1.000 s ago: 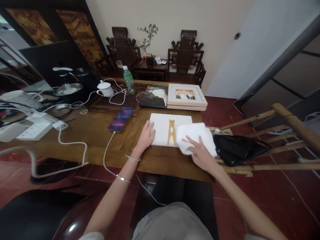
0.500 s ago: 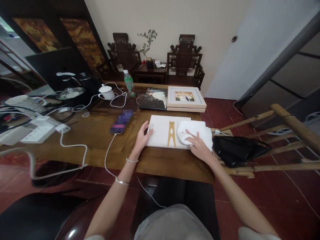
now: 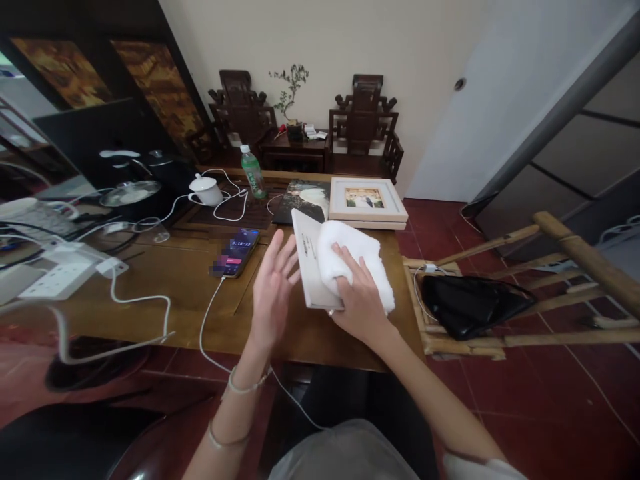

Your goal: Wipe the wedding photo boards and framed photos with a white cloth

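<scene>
Tilted white panel (image 3: 309,267) between both hands (image 3: 273,290), white towel (image 3: 373,253) under right hand (image 3: 363,303)

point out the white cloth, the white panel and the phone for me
white cloth (image 3: 359,241), head view, upper part of its surface
white panel (image 3: 312,272), head view, the uncovered strip along its left
phone (image 3: 242,246), head view, upper part of its screen

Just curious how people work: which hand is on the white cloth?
The right hand: its spread fingers lie on the white cloth, which covers part of the tilted white board. The left hand is open, off the cloth.
</scene>
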Motion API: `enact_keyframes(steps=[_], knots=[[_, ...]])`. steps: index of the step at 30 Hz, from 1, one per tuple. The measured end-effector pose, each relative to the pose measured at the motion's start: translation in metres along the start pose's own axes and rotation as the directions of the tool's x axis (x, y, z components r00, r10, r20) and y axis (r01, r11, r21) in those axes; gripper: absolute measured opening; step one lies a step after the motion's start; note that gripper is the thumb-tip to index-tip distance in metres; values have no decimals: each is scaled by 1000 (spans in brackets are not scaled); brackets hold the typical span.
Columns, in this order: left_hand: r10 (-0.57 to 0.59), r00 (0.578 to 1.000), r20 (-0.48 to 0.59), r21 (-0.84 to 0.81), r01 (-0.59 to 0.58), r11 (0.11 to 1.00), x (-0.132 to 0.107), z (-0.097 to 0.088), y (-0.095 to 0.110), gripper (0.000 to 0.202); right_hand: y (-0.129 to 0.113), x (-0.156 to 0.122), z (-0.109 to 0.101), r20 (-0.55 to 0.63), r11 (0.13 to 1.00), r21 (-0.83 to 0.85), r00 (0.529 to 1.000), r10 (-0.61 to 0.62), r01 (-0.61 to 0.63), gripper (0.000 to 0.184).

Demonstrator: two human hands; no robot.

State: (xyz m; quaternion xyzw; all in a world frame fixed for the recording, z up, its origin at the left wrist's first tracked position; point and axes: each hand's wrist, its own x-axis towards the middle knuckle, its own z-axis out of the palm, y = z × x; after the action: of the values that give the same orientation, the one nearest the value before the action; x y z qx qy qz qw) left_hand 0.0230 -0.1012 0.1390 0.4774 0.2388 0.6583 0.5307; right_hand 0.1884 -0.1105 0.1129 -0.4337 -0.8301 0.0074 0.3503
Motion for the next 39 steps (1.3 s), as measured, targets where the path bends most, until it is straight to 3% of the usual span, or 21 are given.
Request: enact_keyframes(steps=[3, 5, 6, 8, 10, 12, 13, 14, 15, 17, 18, 20, 23, 25, 26, 29, 33, 35, 37, 38, 39], knots=[[92, 994, 52, 83, -97, 992, -2, 18, 16, 67, -3, 3, -6, -127, 993, 108, 990, 63, -50, 22], [129, 984, 126, 88, -140, 986, 1, 26, 18, 64, -2, 0, -10, -233, 946, 267, 939, 251, -186, 14], [121, 978, 169, 80, -136, 987, 1, 28, 15, 62, -1, -1, -13, -275, 888, 376, 884, 379, -264, 9], [61, 981, 183, 96, -79, 992, -1, 27, 3, 61, 2, -1, -17, -306, 700, 617, 709, 635, -361, 16], [53, 997, -60, 255, -36, 966, -10, 20, -16, 62, 5, -1, -21, -278, 483, 803, 497, 822, -350, 30], [32, 926, -375, 329, 100, 939, -26, 9, -35, 74, 7, -2, -23, -245, 335, 900, 310, 919, -280, 42], [-69, 881, -468, 249, 207, 946, -35, 3, -43, 77, 9, -3, -23, -235, 295, 924, 248, 940, -243, 45], [-205, 845, -494, 118, 299, 947, -43, -2, -50, 74, 9, -5, -23, -229, 272, 939, 207, 951, -210, 47], [-368, 821, -437, -31, 395, 918, -52, -7, -55, 66, 10, -8, -22, -222, 256, 949, 187, 957, -184, 48], [-588, 774, -234, -262, 532, 805, -68, -12, -60, 53, 12, -14, -20, -195, 222, 962, 171, 966, -159, 48], [-624, 759, -187, -321, 553, 769, -75, -13, -61, 49, 13, -18, -18, -168, 194, 968, 160, 973, -162, 48], [-653, 729, -208, -376, 557, 741, -86, -13, -63, 44, 18, -27, -15, -81, 113, 973, 161, 984, -203, 45], [-735, 626, -260, -394, 627, 672, -98, -12, -65, 44, 32, -40, -14, 77, 18, 955, 304, 950, -297, 30], [-759, 595, -264, -400, 648, 648, -106, -14, -66, 48, 48, -46, -19, 108, 20, 952, 396, 912, -305, 31], [-763, 589, -266, -404, 651, 643, -109, -15, -66, 49, 58, -48, -23, 91, 36, 957, 417, 905, -289, 36], [-772, 564, -292, -399, 662, 635, -119, -20, -63, 52, 85, -50, -42, -15, 113, 967, 396, 918, -227, 40], [-755, 531, -384, -403, 640, 654, -125, -27, -56, 58, 104, -49, -62, -201, 255, 944, 243, 949, -212, 29], [-743, 519, -421, -404, 627, 667, -123, -30, -52, 62, 105, -53, -67, -358, 407, 873, 212, 909, -268, 35], [-719, 520, -461, -399, 603, 691, -119, -34, -50, 62, 105, -61, -69, -532, 596, 705, 270, 803, -384, 34], [-706, 520, -480, -398, 588, 704, -116, -36, -49, 62, 106, -66, -69, -595, 690, 578, 353, 722, -436, 28], [-695, 518, -499, -400, 574, 715, -112, -38, -48, 61, 107, -72, -69, -616, 776, 435, 478, 626, -456, 19]])
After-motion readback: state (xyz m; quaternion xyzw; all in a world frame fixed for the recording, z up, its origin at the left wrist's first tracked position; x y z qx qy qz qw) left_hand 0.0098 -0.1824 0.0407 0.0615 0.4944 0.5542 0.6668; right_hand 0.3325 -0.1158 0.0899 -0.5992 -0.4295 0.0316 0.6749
